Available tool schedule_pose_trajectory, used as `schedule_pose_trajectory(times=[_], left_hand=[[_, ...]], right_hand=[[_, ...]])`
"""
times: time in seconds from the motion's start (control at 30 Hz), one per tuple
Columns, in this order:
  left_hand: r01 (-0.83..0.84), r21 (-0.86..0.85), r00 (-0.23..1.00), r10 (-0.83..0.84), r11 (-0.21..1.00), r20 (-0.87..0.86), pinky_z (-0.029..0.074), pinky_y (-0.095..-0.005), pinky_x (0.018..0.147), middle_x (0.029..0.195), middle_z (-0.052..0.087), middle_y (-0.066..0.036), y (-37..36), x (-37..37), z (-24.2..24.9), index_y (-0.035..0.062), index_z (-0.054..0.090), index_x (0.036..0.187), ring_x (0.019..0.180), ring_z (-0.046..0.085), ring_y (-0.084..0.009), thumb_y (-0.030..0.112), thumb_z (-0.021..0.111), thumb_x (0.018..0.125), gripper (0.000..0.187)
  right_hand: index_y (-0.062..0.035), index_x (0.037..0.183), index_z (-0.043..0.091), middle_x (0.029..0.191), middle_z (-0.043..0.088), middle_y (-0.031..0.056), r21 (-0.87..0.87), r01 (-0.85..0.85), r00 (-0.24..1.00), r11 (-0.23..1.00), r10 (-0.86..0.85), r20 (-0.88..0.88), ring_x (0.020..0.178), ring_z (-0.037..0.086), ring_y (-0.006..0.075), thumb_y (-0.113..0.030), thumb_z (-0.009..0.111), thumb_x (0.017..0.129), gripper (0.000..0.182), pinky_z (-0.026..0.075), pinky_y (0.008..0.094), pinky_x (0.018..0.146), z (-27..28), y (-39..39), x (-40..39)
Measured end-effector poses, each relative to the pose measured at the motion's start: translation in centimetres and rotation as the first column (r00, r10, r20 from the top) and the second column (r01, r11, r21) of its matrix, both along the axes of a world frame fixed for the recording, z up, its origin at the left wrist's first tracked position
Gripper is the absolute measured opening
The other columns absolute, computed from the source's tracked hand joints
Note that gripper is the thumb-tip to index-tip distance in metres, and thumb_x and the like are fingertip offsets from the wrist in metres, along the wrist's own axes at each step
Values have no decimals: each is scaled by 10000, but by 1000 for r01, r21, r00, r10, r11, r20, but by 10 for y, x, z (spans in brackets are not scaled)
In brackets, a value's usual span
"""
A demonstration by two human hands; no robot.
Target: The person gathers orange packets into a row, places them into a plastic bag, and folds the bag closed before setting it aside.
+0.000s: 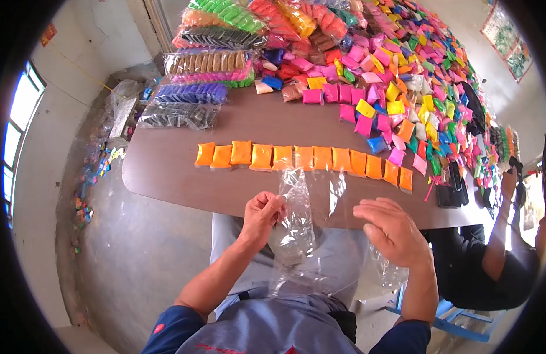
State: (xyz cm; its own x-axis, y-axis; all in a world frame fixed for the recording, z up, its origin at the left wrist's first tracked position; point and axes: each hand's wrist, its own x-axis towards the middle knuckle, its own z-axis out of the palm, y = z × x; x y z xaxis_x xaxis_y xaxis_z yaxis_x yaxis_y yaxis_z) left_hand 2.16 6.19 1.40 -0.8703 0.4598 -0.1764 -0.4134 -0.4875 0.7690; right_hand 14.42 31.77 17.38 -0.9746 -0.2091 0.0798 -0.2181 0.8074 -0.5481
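My left hand (263, 217) pinches the left side of a clear plastic bag (296, 236), which hangs over the table's front edge and my lap. On the bag's right side is my right hand (392, 230), its fingers stretched out and the thumb apart, with no grip on the bag that I can see. Just beyond the bag, a row of small orange packets (303, 158) lies side by side across the brown table (178, 186). The bag's top end reaches up to the middle packets. It is see-through, and I make out nothing inside.
A large heap of small colourful packets (397, 76) covers the right and back of the table. Filled clear bags (190, 93) are stacked at the back left. A black phone-like object (453, 192) lies at the right edge. Another person's arm (502, 230) is at the far right.
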Motion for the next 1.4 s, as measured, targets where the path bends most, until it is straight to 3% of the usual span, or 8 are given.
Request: schedule_pose_trajectory(times=[0.07,0.17,0.3,0.33,0.43,0.6,1.03,1.4], left_hand=[[-30,-44,999,28,999,-43,389,-237,541,763,651,-54,1,-1,-1,91,574,833,634,553,-76,157,670,983,190],[-122,-121,991,113,985,-77,399,-232,547,741,639,-40,9,3,1,87,562,829,625,543,-81,155,665,985,198],[-172,-84,974,157,982,-161,448,-238,580,746,620,-24,13,8,7,45,539,842,647,556,-77,82,640,990,182],[-158,-85,980,146,984,-135,450,-239,594,764,619,-15,12,9,9,39,554,846,659,546,-72,76,652,980,170],[-82,-239,974,28,967,-223,455,-232,611,787,634,-17,4,2,18,39,576,850,678,551,-67,127,646,993,183],[-82,-294,980,23,952,-197,491,-234,706,821,675,-49,-32,-19,6,42,618,884,721,587,-90,228,597,1022,233],[-227,-465,904,8,856,-428,447,-310,887,1178,631,-128,-69,-36,29,9,639,971,997,578,-143,402,534,1035,412],[-238,-637,750,-278,733,-600,408,-410,1053,1404,486,-155,-58,-28,28,12,630,1059,1280,510,-274,367,715,905,396]], right_hand=[[6,1284,607,1205,690,176,-350,-1,984,937,64,168,1164,632,350,-309,619,944,463,460,447,1032,-8,5,-9],[34,1340,544,1203,682,214,-306,76,869,949,87,486,1130,645,378,-428,603,949,608,489,433,971,-12,-30,-27],[40,1169,655,925,728,193,-336,176,792,925,70,606,852,705,347,-479,669,899,585,526,431,761,-28,-63,-47],[50,1024,672,790,702,177,-464,173,886,869,69,458,739,687,353,-398,682,909,462,516,434,682,-45,-69,-44],[43,961,655,782,687,164,-195,14,960,981,41,277,779,678,374,-268,665,926,314,517,437,701,-35,-67,-48],[-38,913,655,1157,648,118,349,-97,971,932,165,-171,999,657,256,-70,634,785,134,516,401,816,2,-49,-46],[-55,876,587,952,644,87,405,86,978,910,1,-210,939,659,257,-74,575,820,60,519,375,747,-73,-53,-46],[-58,890,604,906,648,99,333,96,994,938,-76,-73,886,667,315,-66,543,871,64,536,451,741,-74,-47,-54]])
